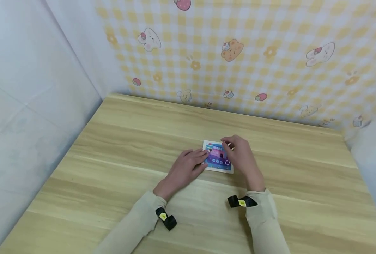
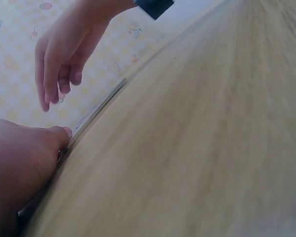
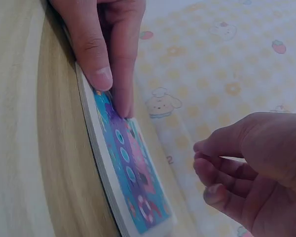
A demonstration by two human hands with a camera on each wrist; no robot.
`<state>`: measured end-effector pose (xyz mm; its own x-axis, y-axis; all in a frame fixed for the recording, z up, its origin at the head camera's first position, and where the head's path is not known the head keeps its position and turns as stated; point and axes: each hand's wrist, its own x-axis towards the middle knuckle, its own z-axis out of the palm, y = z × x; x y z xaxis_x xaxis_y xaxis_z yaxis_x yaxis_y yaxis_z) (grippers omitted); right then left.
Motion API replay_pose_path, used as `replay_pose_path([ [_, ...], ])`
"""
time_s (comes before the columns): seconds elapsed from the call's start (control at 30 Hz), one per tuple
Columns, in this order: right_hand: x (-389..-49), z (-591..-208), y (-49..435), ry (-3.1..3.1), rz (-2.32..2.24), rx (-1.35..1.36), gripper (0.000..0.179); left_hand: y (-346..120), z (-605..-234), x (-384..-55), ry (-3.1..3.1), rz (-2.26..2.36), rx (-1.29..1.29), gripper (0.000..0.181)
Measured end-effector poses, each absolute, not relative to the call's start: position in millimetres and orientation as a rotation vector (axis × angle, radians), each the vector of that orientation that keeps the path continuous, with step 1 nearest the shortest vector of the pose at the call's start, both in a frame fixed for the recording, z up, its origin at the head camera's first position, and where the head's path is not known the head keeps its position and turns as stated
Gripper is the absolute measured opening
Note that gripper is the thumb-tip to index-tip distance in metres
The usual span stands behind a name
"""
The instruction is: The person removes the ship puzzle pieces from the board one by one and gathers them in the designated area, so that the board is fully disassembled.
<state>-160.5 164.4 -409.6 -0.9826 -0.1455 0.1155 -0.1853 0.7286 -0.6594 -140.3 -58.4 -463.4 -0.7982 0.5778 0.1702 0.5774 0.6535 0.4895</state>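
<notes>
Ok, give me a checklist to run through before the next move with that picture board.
1. Picture board lying on the table, picture side up: ok.
2. Left hand steadying it: ok, thumb and fingers touch its left side.
3. Right hand clear of the board: ok, it hovers near the right side without touching.
4. Right hand free: ok, nothing shows in its loosely curled fingers.
5. Whole picture uncovered in the head view: not ok, both hands hide parts.
6. Board a single piece: cannot tell.

Left grip (image 1: 188,165) low, fingers extended, thumb apart; right grip (image 1: 240,153) raised, fingers loosely bent.
</notes>
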Motion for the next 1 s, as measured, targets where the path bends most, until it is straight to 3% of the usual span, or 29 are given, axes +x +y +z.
replay_pose_path([
  [0.37,-177,-431,158,-3.01,1.08,0.341,0.022,-51,-466,-134,2.84,0.832,1.02,0.046],
  [1.0,-187,-435,145,-2.961,1.095,0.39,0.014,-49,-464,-141,2.858,0.682,1.16,0.039],
])
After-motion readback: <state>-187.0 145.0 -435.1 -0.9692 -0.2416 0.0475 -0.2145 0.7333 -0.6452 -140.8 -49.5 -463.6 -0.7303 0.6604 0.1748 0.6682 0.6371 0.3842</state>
